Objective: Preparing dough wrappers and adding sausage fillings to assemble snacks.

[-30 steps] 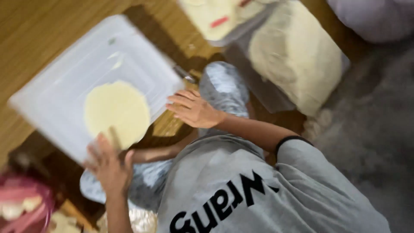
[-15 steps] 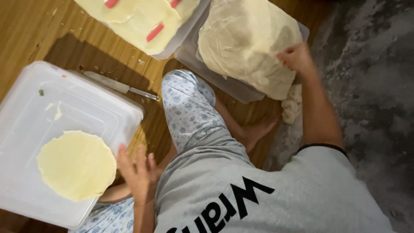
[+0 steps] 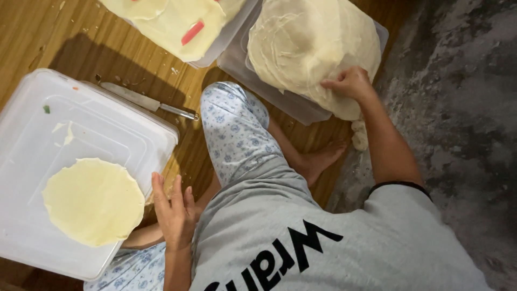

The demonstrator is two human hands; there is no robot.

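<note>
The right hand (image 3: pixel 351 83) reaches far forward on a nearly straight arm, palm down, fingers curled and pinching at their tips. The left hand (image 3: pixel 173 207) stays close to the body, forearm rising from the bottom edge of the view, palm down, fingers spread flat and open, gripping nothing.

A long steel-bladed knife (image 3: pixel 148 101) lay on the brown wooden floor (image 3: pixel 107 51). A white plastic tub (image 3: pixel 218 40) of pale sheets stood beyond it.

Pale cream wrapper (image 3: pixel 92 200) on a translucent white lid (image 3: pixel 107 126); blue-flowered white trousers (image 3: pixel 237 129); grey shirt (image 3: pixel 344 242); brown wooden floor (image 3: pixel 81 43).
</note>
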